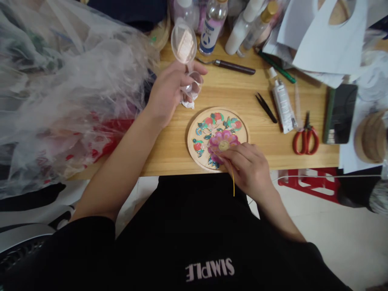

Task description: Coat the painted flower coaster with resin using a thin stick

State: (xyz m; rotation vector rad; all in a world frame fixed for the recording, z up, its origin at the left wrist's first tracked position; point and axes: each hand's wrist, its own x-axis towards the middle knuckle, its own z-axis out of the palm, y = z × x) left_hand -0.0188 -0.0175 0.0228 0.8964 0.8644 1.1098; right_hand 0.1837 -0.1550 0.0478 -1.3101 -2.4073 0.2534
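My left hand (pixel 172 87) is closed around a small clear plastic cup (pixel 195 84) at the back of the desk. Just beyond its fingers is a clear scoop-like dish (pixel 184 42) with pale pink powder; whether the hand also holds this one I cannot tell. A round wooden plate (pixel 192 151) lies near the front edge, decorated with a raised purple flower (pixel 222 139), red fruits and green leaves outlined in gold. Over its lower right side, my right hand (pixel 250 165) pinches a thin yellow strand (pixel 233 184), whose tail hangs below the fingers. The fingertips hide the strand's other end.
Black tweezers (pixel 266 108), a glue tube (pixel 283 105) and red-handled scissors (pixel 305 139) lie to the right, with a phone (pixel 341 113) beyond. A dark-handled tool (pixel 235 66) and several bottles (pixel 212 28) are behind. Crumpled plastic bags (pixel 75 72) cover the left.
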